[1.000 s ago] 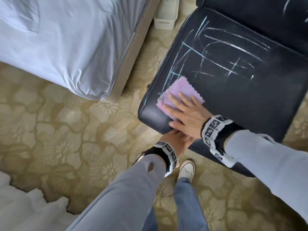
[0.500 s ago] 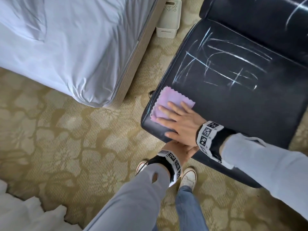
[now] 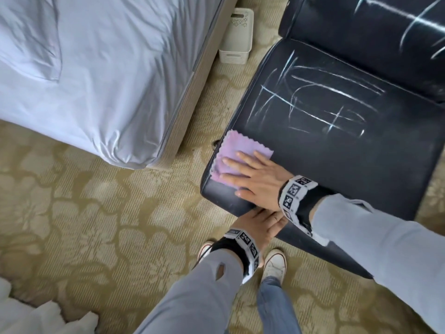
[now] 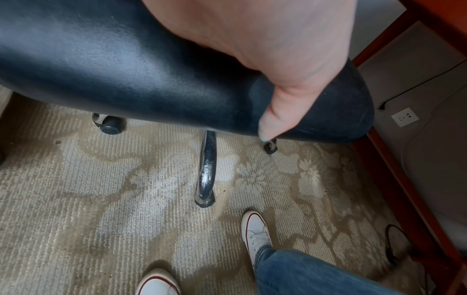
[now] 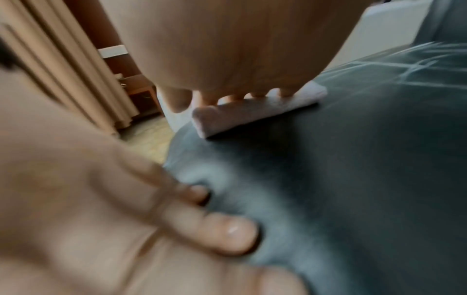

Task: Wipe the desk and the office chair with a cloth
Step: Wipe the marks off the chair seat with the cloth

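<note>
The lilac cloth lies folded flat at the front left corner of the black chair seat, its zigzag edge toward the bed. The right hand lies palm-down on it, fingers straight and spread, pressing rather than gripping, pointing toward the bed. The left hand is curled round the seat's front edge, thumb on top. White chalk marks streak the seat behind the cloth.
</note>
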Motion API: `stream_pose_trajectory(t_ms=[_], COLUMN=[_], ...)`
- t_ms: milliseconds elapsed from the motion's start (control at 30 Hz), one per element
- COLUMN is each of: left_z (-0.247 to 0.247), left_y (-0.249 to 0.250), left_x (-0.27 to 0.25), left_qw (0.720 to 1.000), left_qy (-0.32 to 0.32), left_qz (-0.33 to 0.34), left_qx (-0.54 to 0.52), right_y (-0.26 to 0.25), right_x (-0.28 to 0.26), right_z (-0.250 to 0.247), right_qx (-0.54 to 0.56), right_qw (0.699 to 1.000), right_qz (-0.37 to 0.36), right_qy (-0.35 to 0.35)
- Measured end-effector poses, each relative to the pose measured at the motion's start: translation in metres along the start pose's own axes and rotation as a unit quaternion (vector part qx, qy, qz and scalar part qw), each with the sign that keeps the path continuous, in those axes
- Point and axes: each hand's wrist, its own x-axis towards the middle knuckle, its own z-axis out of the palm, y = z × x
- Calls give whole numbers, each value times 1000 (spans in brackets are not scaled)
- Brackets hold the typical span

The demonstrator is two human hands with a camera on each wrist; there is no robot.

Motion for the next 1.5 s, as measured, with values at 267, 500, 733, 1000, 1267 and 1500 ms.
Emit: stream_pose_trajectory(t_ms=[267, 500, 733, 1000, 1267, 1500], left_z=[15, -17, -35, -38, -37, -35], left_y=[1, -33, -65, -61, -63, -64], left_x=[1, -8, -9, -9, -9, -12], left_qw=[999, 989, 978, 977, 978, 977], left_qy=[31, 90, 87, 76, 80, 95], left_qz=[-10, -113, -188, -194, -183, -171], left_qx=[-18, 26, -22, -40, -59, -86], right_y=[94, 49, 122, 66, 82, 79], right_x=[16, -16, -20, -14, 18, 24], right_z=[-35, -18, -31, -8, -48, -43], right_qx=[142, 68, 218, 55, 118, 11], right_qw=[941, 994, 899, 993, 960, 987], right_qz=[305, 87, 373, 101, 239, 155], right_qy=[44, -6, 66, 21, 82, 46])
